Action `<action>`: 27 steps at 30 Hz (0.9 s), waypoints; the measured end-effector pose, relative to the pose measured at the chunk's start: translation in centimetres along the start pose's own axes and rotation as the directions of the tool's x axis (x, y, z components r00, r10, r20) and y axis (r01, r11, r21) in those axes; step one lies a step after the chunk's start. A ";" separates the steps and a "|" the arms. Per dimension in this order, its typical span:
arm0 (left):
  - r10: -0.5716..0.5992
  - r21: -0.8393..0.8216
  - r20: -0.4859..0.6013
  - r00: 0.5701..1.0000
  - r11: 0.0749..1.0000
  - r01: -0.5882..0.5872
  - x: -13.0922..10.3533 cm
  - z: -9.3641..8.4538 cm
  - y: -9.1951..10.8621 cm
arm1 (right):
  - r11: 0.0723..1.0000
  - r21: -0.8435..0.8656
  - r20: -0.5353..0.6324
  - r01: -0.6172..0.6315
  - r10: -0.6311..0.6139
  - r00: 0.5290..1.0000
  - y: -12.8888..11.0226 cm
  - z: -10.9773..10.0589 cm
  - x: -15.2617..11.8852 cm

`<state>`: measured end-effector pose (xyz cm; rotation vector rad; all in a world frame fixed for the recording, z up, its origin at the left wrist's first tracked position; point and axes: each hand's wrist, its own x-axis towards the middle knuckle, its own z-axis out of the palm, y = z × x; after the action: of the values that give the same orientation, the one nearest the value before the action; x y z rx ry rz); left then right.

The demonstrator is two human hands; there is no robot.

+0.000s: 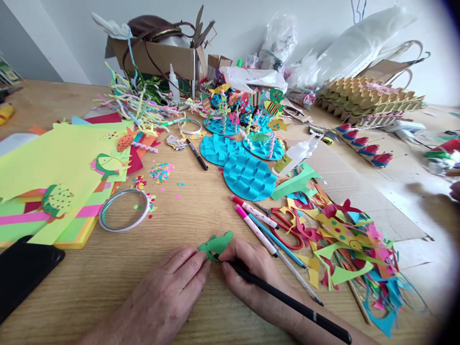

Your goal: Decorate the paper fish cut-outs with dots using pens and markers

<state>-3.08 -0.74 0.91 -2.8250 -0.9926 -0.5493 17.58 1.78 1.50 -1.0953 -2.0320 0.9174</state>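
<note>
A small green paper fish cut-out (pixel 220 243) lies on the wooden table in front of me. My left hand (pixel 172 282) rests beside it, fingers together, their tips pressing its left side down. In my right hand (pixel 251 273) is a long black pencil (pixel 287 300) with a silver ring near its back end. Its tip meets the cut-out, partly hidden by my fingers. Just beyond my right hand lie felt-tip pens (pixel 256 230), a blue pencil (pixel 283 243) and red-handled scissors (pixel 289 230).
Blue woven paper discs (pixel 249 177) lie mid-table, with glue bottles (pixel 293 158) to their right. Colourful paper scraps (pixel 345 239) heap at right. A tape roll (pixel 124 211), yellow paper sheets (pixel 64 158) and a black phone (pixel 27 273) are at left. Egg trays (pixel 370 98) stand behind.
</note>
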 end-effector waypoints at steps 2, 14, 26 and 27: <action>-0.001 0.000 0.004 1.000 1.000 0.001 0.1 -0.1 0.0 | 1.000 0.007 0.002 -0.008 0.008 1.000 -0.1 -0.1 0.0; -0.004 -0.045 -0.014 1.000 0.999 0.004 0.3 0.4 0.0 | 0.998 0.013 -0.075 -0.065 0.065 0.995 0.1 -0.4 0.1; 0.033 -0.051 -0.026 0.999 0.998 -0.034 0.4 0.3 0.0 | 1.000 -0.022 -0.084 -0.018 0.017 0.996 0.3 -0.2 0.0; 0.035 -0.047 -0.022 0.999 0.998 -0.036 0.4 0.3 0.0 | 1.000 -0.026 -0.077 -0.014 0.012 0.997 0.3 -0.2 0.1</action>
<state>-2.71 -0.42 0.79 -2.8654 -0.9356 -0.6055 17.83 1.99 1.39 -1.1418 -1.9816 0.8434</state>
